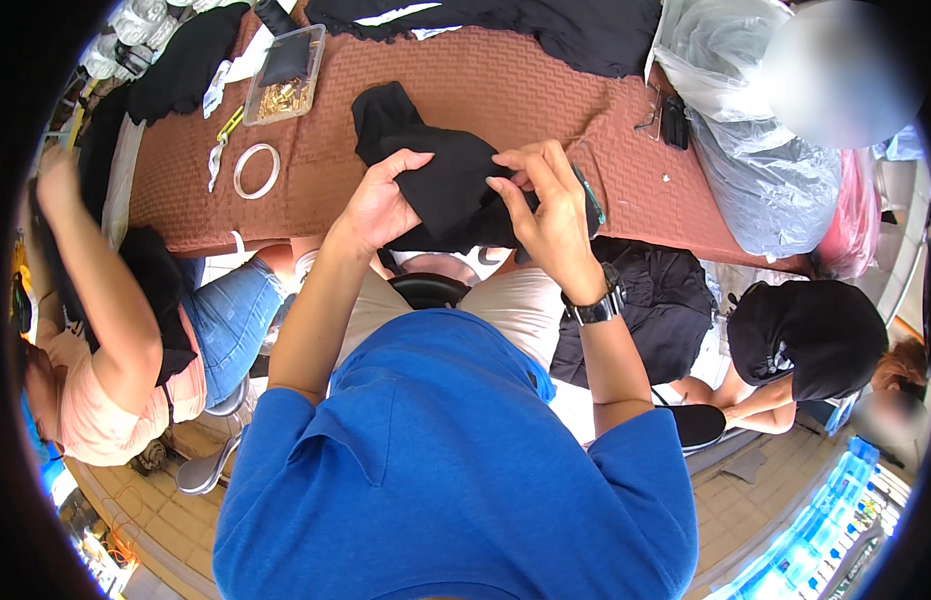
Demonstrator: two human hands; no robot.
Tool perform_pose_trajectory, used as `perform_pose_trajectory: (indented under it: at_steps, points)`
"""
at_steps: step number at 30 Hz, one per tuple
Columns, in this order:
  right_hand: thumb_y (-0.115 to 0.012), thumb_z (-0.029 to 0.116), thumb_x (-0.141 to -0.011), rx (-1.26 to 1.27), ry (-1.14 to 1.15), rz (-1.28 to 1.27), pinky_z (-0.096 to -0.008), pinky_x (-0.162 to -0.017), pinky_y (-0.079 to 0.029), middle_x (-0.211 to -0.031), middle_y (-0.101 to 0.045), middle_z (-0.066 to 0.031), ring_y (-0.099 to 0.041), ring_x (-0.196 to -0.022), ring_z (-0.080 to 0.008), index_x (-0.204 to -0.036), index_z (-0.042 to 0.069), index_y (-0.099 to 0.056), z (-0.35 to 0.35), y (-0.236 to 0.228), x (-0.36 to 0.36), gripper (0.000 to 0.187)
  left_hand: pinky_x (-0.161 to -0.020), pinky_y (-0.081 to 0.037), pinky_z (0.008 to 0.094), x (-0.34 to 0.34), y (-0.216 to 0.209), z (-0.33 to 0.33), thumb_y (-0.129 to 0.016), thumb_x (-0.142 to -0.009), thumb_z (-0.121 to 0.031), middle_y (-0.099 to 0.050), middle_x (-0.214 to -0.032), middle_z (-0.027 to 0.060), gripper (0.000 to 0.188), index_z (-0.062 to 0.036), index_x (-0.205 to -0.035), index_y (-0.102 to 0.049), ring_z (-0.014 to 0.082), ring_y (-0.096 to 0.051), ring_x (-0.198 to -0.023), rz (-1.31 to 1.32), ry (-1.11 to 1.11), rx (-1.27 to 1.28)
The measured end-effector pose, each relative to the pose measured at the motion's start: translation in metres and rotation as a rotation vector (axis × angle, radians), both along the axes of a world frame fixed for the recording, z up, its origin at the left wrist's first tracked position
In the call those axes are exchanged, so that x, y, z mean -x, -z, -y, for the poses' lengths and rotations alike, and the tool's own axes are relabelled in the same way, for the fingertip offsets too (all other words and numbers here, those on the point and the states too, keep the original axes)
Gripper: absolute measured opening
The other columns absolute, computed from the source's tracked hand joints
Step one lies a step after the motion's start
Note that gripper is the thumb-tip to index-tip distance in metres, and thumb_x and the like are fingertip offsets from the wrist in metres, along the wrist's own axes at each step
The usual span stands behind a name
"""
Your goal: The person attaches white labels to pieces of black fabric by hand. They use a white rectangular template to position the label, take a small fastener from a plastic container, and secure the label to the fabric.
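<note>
A piece of black cloth [448, 180] lies over the near edge of the table, its narrower end pointing away from me. My left hand [381, 200] grips its left side, thumb on top and the fingers mostly hidden beneath. At the right part of the cloth, my right hand [548, 205] is curled with thumb and index fingertips close together. What sits between those fingertips is too small to make out. Just right of that hand, a thin teal-green item [595, 200] shows, partly covered.
On the brown table cover [316, 190] are a white ring [257, 171], a yellow-green cutter [230, 124], a clear box of gold pieces [284, 100] and glasses [649, 112]. Plastic bags [761, 185] fill the right end. One person [106, 370] works at left, another [806, 340] at right.
</note>
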State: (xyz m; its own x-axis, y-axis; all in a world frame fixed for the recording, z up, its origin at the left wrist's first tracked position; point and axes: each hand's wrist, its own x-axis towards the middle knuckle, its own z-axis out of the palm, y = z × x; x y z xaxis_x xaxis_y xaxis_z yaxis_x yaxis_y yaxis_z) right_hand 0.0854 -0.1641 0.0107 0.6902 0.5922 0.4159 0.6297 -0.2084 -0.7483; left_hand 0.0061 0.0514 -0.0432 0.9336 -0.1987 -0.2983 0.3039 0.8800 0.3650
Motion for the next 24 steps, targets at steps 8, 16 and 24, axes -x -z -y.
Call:
perform_pose_trajectory:
  at_steps: [8, 16, 24]
  points:
    - [-0.071, -0.004, -0.087, -0.134, -0.057, 0.064, -0.0336, -0.065, -0.049, -0.091, -0.059, -0.0108, -0.061, -0.075, -0.0230, -0.097, -0.001, -0.067, -0.010, 0.006, -0.008, 0.011, -0.106, -0.051, 0.0394, 0.006, -0.013, 0.012, -0.054, -0.099, -0.018, -0.067, -0.127, 0.0155, 0.039, 0.0059, -0.129, -0.058, 0.0251, -0.066, -0.117, -0.034, -0.065, -0.148]
    - [-0.058, 0.000, -0.101, -0.473, -0.091, -0.302, -0.0275, -0.072, -0.059, -0.095, -0.069, -0.0121, -0.071, -0.080, -0.0158, -0.103, -0.003, -0.056, -0.003, -0.001, -0.005, 0.004, -0.101, -0.055, 0.0374, 0.005, -0.012, 0.027, -0.060, -0.099, -0.019, -0.068, -0.124, 0.0147, 0.035, 0.0044, -0.125, -0.060, 0.0233, -0.067, -0.115, -0.093, -0.091, -0.099]
    - [-0.058, -0.001, -0.101, -0.605, -0.093, -0.186, -0.0269, -0.071, -0.059, -0.093, -0.068, -0.0143, -0.070, -0.078, -0.0157, -0.102, -0.002, -0.055, 0.008, -0.033, 0.000, 0.004, -0.094, -0.057, 0.0338, 0.002, -0.020, 0.054, -0.074, -0.095, -0.015, -0.069, -0.118, 0.0093, 0.032, -0.0008, -0.121, -0.062, 0.0174, -0.068, -0.109, -0.101, -0.103, -0.420]
